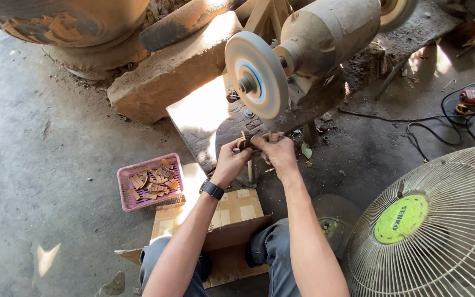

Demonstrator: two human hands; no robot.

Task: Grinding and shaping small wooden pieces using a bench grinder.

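Leftmost, a pink basket point(125, 181) of small wooden pieces point(155, 183) is set on the concrete floor. Next, a small brown wooden piece point(247, 141) is pinched between both hands, left hand point(232, 159) and right hand point(277, 152) closed on it, just below the grinder's buffing wheel point(257, 74). Its long axis cannot be made out. Rightmost, a fan point(441, 231) is seen.

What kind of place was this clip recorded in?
Probably a small, informal woodworking or craft workshop with a bare concrete floor. A bench grinder with a buffing wheel stands in front; both hands hold a small wooden piece below it. A pink basket holds similar wooden pieces, and a floor fan stands nearby.
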